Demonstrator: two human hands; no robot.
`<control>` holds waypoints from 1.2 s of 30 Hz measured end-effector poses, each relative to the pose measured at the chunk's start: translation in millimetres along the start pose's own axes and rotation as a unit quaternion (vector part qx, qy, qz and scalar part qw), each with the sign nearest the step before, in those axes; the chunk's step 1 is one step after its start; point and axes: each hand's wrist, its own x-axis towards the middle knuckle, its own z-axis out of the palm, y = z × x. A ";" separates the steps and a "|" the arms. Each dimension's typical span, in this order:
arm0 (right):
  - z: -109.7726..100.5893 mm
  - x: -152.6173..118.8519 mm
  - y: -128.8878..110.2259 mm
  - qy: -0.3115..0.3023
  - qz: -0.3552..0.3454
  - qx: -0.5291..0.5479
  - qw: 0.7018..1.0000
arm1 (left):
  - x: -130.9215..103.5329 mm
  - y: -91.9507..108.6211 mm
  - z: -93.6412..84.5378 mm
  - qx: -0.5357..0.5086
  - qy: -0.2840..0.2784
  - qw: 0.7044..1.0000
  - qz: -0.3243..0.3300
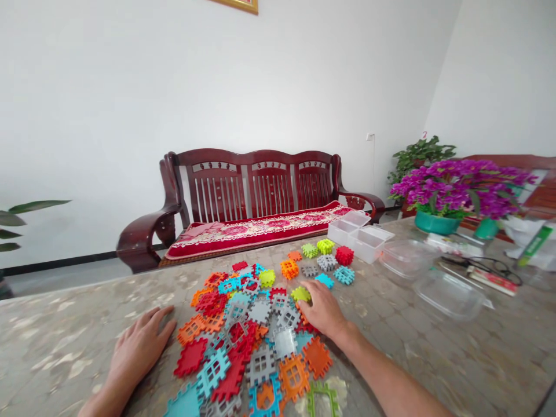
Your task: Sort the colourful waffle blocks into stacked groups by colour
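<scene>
My left hand [141, 343] lies on the table to the left of a loose heap of plastic interlocking tiles [259, 311], its fingers stretched out and nothing in them. At the right side of the heap, my right hand [321, 308] has thumb and fingers on a lime-green interlocking tile [300, 294]. The heap mixes red, grey, orange, blue and green pieces, some solid and some with window cut-outs. Beyond the right hand stand small stacks of tiles, among them an orange stack [289, 269], a red stack [344, 255] and a blue stack [344, 275].
A clear divided plastic box [367, 243] stands open behind the stacks. Two clear plastic tubs [449, 295], glasses [499, 271] and a teal pot of purple flowers [438, 223] are on the right. A wooden bench [217, 191] stands past the table [87, 324].
</scene>
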 end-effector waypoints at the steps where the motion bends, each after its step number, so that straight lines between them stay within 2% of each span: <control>1: -0.5 0.1 -1.5 -0.010 0.004 -0.015 1.000 | 0.1 -0.5 0.4 0.000 0.000 1.000 0.001; 7: 4.2 0.3 -3.2 -0.028 0.031 -0.044 0.998 | 1.1 -3.9 3.8 -0.007 0.017 1.000 0.001; 12: 6.9 0.8 2.4 -0.021 0.037 -0.018 0.999 | 1.2 -4.2 4.4 -0.002 0.000 1.000 0.005; 16: 4.6 0.8 7.0 -0.021 0.026 0.001 0.999 | 0.9 -3.7 4.6 0.005 0.005 1.000 -0.002; 21: -2.4 -1.4 11.9 -0.050 0.025 -0.003 0.998 | 1.6 -4.8 5.5 0.001 0.002 1.000 0.000; 26: -6.9 -2.8 6.7 -0.055 0.016 -0.008 0.998 | 1.4 -3.1 3.5 0.007 0.002 1.000 -0.001; 36: -3.1 1.8 -3.8 -0.060 0.026 -0.071 0.995 | 2.1 -4.2 5.2 -0.011 0.005 1.000 0.006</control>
